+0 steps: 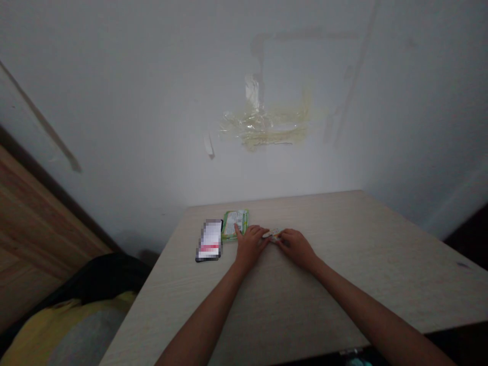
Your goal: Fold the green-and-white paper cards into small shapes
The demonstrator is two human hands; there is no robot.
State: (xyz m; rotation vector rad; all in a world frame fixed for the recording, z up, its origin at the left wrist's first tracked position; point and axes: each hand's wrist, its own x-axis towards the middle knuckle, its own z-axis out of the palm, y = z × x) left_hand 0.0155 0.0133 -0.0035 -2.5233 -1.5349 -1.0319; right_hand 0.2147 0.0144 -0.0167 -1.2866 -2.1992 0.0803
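A small, flat, pale piece with coloured print [272,234] is between my two hands, low over the table. My left hand [251,246] has its inner fingers closed on the left end of this piece, while one outer finger stretches away toward the green packet. With bent fingers, my right hand [299,248] pinches the right end. The fingers cover part of the piece, so its exact kind is unclear. Just left of my left hand lies a flat green packet [235,222] with a white printed panel.
A phone [209,241] with a blurred-out screen lies beside the green packet on the light wooden table [343,234]. The wall [160,101] behind carries peeling tape [267,127]. Yellow and grey cloth [80,330] sits at the lower left, near a wooden panel [34,244].
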